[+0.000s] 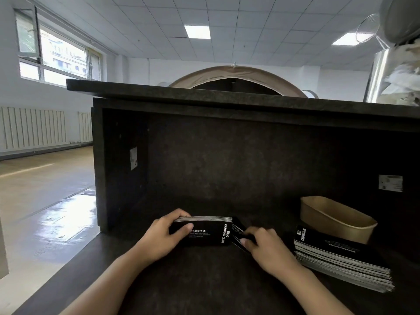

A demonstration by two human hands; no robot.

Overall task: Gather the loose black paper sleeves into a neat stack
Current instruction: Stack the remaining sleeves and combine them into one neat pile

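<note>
A small stack of black sleeves (202, 230) stands on edge on the dark counter (193, 280), the left hand (159, 235) gripping one end, the right hand (266, 248) pinching loose sleeves (238, 233) beside it, a bigger pile (341, 262) and brown paper tub (336, 219) nearby

Forearms: both cut off by the bottom edge.
Held sleeve bundle (203, 230): left end covered by the left hand (159, 237); small print too fine to read.
Loose sleeves (238, 235): blurred — partly behind the right hand (268, 251).
Wall labels (390, 183): text illegible.
Metal object (381, 71): cut off at the right edge — identity unclear.
</note>
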